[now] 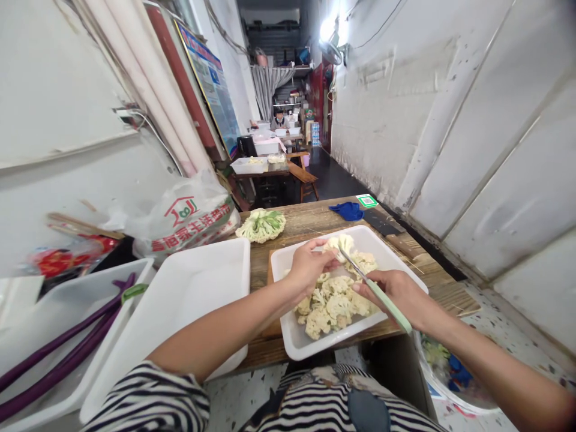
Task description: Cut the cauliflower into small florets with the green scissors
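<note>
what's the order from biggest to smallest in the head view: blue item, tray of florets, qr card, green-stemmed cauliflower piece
1. Tray of florets, also nearest the camera
2. Green-stemmed cauliflower piece
3. Blue item
4. QR card

Here's my wooden table (306,219): white tray (391,264) right before me, cauliflower head (261,225), blue bundle (347,210), knife (384,223), green-edged card (366,200) farther off!

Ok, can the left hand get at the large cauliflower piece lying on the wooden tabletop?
Probably yes, if the left hand sets down its floret: the large cauliflower piece lies ahead and left, with only the white tray's rim seemingly between.
</note>
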{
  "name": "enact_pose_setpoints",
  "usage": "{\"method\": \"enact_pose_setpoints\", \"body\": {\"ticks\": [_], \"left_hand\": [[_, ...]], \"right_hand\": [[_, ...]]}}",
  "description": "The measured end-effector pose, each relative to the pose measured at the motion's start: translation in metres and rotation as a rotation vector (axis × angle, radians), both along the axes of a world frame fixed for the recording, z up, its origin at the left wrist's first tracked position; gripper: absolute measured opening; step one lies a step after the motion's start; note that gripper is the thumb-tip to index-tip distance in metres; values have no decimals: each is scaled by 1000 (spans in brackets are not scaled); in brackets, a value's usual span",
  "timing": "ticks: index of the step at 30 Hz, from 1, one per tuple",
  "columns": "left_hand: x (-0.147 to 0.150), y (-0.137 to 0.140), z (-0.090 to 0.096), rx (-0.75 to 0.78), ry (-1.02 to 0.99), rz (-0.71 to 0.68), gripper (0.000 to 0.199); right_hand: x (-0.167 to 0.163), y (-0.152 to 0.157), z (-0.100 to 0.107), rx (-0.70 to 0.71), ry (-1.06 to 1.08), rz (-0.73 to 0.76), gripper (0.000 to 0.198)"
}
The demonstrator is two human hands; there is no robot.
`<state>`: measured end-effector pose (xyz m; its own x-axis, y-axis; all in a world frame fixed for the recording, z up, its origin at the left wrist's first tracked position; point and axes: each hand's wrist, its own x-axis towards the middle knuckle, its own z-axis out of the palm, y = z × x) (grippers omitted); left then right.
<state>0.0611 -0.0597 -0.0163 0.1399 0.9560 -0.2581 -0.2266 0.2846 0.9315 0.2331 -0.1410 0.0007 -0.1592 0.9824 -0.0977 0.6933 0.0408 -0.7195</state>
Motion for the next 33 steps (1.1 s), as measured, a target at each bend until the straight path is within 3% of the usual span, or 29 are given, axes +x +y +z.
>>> {"method": "enact_pose_setpoints", "body": {"ticks": [3, 7, 10, 15, 20, 23, 25, 27, 29, 31, 33], "left_hand": [[-3, 6, -4, -95, -32, -103, 31], [-16, 17, -13, -177, -97, -170, 30], [-18, 16, -15, -84, -91, -116, 38], [-6, 0, -6, 206, -72, -153, 44], [0, -13, -4, 393, 41, -217, 39], [-3, -15, -5, 494, 78, -230, 34], [-5, -13, -5, 523, 131, -166, 30], [-9, -9, -3, 500, 193, -113, 27], [-15, -4, -2, 468, 228, -153, 30], [-22, 4, -2, 506, 276, -240, 37], [-32, 13, -4, 646, 447, -239, 38]], "right_hand": [[8, -5, 1, -115, 80, 19, 48], [22, -18, 8, -310, 398, 118, 49], [24, -18, 10, -222, 545, 0, 52], [11, 10, -2, 118, 513, -284, 45], [-8, 30, -7, 248, 697, -372, 49], [-15, 30, -5, 271, 788, -396, 47], [-14, 31, -5, 282, 816, -420, 44], [-8, 33, -4, 300, 827, -459, 43], [0, 37, -3, 294, 828, -484, 44], [6, 42, -4, 227, 825, -469, 45], [5, 49, -6, 110, 810, -433, 44]]}}
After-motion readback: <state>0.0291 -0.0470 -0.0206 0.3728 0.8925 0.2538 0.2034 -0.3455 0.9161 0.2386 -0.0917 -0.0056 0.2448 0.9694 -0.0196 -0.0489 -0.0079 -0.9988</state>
